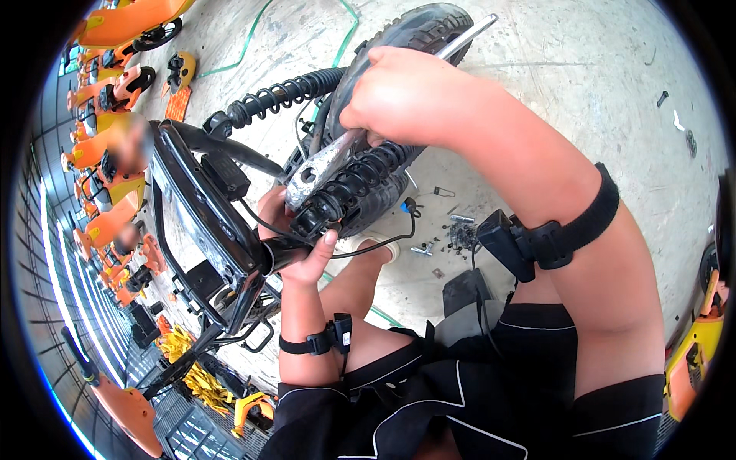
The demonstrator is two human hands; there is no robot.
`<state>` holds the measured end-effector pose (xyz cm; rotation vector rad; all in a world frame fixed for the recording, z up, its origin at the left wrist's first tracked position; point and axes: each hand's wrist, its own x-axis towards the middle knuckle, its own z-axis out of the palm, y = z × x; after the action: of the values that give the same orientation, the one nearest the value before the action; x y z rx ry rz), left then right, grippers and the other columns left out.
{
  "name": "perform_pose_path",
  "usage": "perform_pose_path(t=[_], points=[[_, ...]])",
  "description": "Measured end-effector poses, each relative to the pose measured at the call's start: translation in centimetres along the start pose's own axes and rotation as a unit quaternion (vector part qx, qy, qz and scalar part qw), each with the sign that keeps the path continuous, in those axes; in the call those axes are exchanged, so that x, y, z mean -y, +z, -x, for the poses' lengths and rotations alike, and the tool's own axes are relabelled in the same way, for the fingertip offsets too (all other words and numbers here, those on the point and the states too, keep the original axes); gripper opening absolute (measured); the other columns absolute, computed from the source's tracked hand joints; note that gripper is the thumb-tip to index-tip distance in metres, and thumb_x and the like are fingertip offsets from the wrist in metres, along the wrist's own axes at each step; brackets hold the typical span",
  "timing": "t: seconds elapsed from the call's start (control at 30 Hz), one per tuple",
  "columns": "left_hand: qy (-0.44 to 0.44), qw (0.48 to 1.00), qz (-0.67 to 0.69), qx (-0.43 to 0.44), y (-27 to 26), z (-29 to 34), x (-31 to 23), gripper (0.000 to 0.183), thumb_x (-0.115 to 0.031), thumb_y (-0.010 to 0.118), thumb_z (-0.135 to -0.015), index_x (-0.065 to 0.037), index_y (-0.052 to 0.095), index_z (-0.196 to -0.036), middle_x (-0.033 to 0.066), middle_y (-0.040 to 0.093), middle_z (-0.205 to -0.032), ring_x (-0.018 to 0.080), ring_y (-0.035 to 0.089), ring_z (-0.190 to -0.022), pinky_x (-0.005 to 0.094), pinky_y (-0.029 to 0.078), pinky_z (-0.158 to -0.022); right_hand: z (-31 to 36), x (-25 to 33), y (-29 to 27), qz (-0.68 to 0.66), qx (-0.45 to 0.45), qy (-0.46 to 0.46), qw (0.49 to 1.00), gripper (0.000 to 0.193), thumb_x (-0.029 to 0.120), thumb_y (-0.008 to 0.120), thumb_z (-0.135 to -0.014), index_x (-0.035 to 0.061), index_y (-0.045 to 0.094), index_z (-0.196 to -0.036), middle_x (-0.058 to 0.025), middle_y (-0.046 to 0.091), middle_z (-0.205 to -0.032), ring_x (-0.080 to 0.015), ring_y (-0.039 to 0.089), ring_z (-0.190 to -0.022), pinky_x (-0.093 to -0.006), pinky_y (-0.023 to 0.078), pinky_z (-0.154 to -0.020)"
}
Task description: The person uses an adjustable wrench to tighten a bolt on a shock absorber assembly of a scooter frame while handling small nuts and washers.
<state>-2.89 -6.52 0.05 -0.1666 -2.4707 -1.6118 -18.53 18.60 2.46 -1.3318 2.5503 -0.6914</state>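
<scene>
My right hand [395, 96] is closed in a fist round a long, silver, bar-like tool [477, 33], whose shaft sticks out toward the upper right. Below the fist, a scuffed grey metal piece [322, 170] with a round hole lies along a black coil-spring shock absorber [356, 180]; whether it belongs to the tool, I cannot tell. My left hand [305, 264] wraps round the shock absorber's near end, thumb on one side and fingers on the other. A second shock absorber [280, 93] runs to the knobbly-tyred wheel [410, 34].
The black vehicle frame [203, 211] lies to the left. Small bolts and loose hardware [460, 234] are scattered on the concrete floor [552, 92], beside a cable with a blue connector [410, 205]. Orange scooters [115, 92] line the far left, with yellow parts [203, 379] below them.
</scene>
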Motion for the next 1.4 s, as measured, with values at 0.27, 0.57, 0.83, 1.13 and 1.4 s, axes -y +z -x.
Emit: perform_pose_path(t=[0.27, 0.57, 0.83, 1.13, 1.4], points=[[0.037, 0.999, 0.001, -0.001, 0.3, -0.3, -0.1, 0.081, -0.029, 0.086, -0.068, -0.002, 0.043, -0.131, 0.0163, 0.044, -0.126, 0.0261, 0.050, -0.109, 0.0395, 0.045, -0.091, -0.4, 0.2, 0.6, -0.028, 0.009, 0.033, 0.999, 0.010, 0.014, 0.070, -0.077, 0.0090, 0.070, -0.085, -0.0083, 0.068, -0.077, -0.0278, 0.066, -0.083, -0.0399, 0.049, -0.077], [0.049, 0.999, 0.001, 0.009, 0.1, -0.4, 0.0, 0.081, -0.025, 0.086, -0.068, -0.001, 0.041, -0.131, 0.0158, 0.043, -0.126, 0.0262, 0.051, -0.110, 0.0398, 0.046, -0.092, -0.4, 0.5, 1.4, -0.083, 0.014, 0.046, 0.995, 0.024, 0.003, 0.064, -0.076, 0.0116, 0.070, -0.098, -0.0096, 0.069, -0.085, -0.0318, 0.067, -0.088, -0.0429, 0.052, -0.073], [0.030, 0.999, 0.022, -0.005, 0.5, -0.2, -0.2, 0.082, -0.027, 0.086, -0.069, 0.002, 0.039, -0.130, 0.0165, 0.045, -0.126, 0.0261, 0.053, -0.110, 0.0398, 0.046, -0.093, 0.6, 2.5, -2.4, 0.011, 0.013, 0.051, 0.999, 0.021, 0.004, 0.065, -0.070, 0.0103, 0.072, -0.089, -0.0097, 0.068, -0.076, -0.0316, 0.068, -0.081, -0.0419, 0.053, -0.072], [-0.039, 0.997, 0.049, -0.052, 0.8, 0.6, -1.1, 0.088, -0.022, 0.089, -0.067, 0.003, 0.037, -0.133, 0.0160, 0.056, -0.119, 0.0242, 0.058, -0.108, 0.0389, 0.047, -0.098, 2.1, 6.9, -9.2, 0.058, 0.035, -0.041, 0.997, 0.015, 0.015, 0.072, -0.070, 0.0106, 0.077, -0.083, -0.0067, 0.071, -0.078, -0.0249, 0.071, -0.081, -0.0370, 0.057, -0.070], [-0.007, 0.999, -0.001, -0.044, 0.8, 0.2, -0.5, 0.085, -0.034, 0.086, -0.069, 0.005, 0.041, -0.131, 0.0148, 0.054, -0.116, 0.0233, 0.057, -0.103, 0.0378, 0.047, -0.093, 1.4, 2.9, -3.9, 0.066, -0.042, 0.023, 0.997, 0.016, 0.011, 0.066, -0.075, 0.0110, 0.075, -0.088, -0.0090, 0.071, -0.082, -0.0274, 0.071, -0.081, -0.0380, 0.057, -0.071]])
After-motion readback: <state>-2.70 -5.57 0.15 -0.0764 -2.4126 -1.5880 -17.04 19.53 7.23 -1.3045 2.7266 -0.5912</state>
